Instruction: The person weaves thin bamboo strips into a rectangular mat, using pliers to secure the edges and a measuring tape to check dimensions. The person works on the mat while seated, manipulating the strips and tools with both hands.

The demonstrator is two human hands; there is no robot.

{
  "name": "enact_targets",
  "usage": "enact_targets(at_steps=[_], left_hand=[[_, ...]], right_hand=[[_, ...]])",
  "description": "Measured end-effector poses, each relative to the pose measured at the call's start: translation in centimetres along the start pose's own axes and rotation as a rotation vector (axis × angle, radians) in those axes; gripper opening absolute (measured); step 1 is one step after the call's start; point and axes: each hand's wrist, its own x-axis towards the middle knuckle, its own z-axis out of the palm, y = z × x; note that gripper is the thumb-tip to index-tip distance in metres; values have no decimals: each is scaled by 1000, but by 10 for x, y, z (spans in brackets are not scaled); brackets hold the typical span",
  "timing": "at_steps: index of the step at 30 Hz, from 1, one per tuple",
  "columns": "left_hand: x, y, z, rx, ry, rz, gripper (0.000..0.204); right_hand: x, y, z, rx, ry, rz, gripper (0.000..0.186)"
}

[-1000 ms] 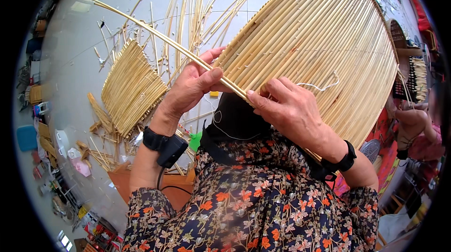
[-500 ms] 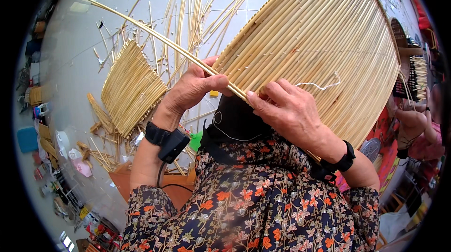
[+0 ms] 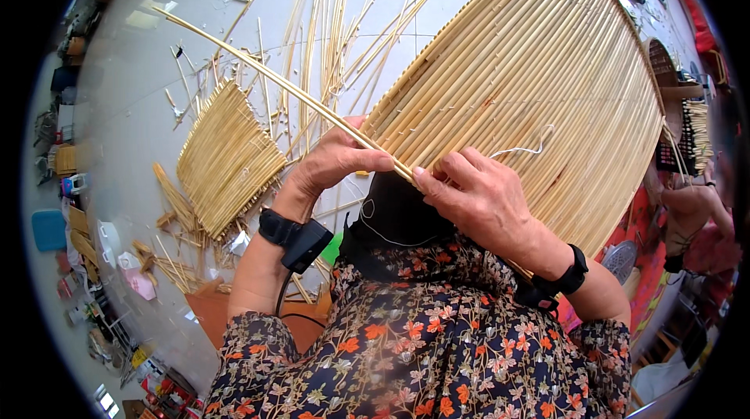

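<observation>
A large mat of straw-coloured stalks, stitched side by side with light thread, slants from my lap toward the far right. Two or so long thin stalks lie along its near-left edge, their free ends reaching far left. My left hand pinches these stalks at the mat's corner, thumb on top and fingers partly hidden underneath. Closer to the stalks' near ends, my right hand grips them between thumb and curled fingers at the mat's near edge. A loose white thread trails over the mat beside my right hand.
A smaller stalk mat lies on the floor at left. Several loose stalks and offcuts are scattered beyond it. Black cloth covers my lap, with thread across it. Another person sits at far right near a dark basket.
The view has shifted slightly, so the scene sits a little lower and further right. Both hands keep nearly the same hold on the stalks at the mat's edge.
</observation>
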Motion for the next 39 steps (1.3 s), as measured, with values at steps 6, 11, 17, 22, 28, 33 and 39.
enact_targets(at_steps=[6,11,17,22,28,33,39], left_hand=[[1,-6,-8,84,-85,-59,27],[-1,-13,-7,17,-53,4,24],[4,-19,5,34,16,42,25],[5,-21,6,59,29,11,25],[3,-19,8,102,53,6,26],[4,-11,17,95,39,-30,30],[2,-16,15,107,60,-27,32]], right_hand=[[-1,-1,3,4,-7,3,35],[-1,-2,5,5,-9,-1,37],[-10,4,9,29,17,14,37],[-20,14,-12,154,84,15,37],[-69,68,-79,158,297,600,18],[-69,72,-77,105,58,854,24],[-65,79,-59,329,78,807,22]])
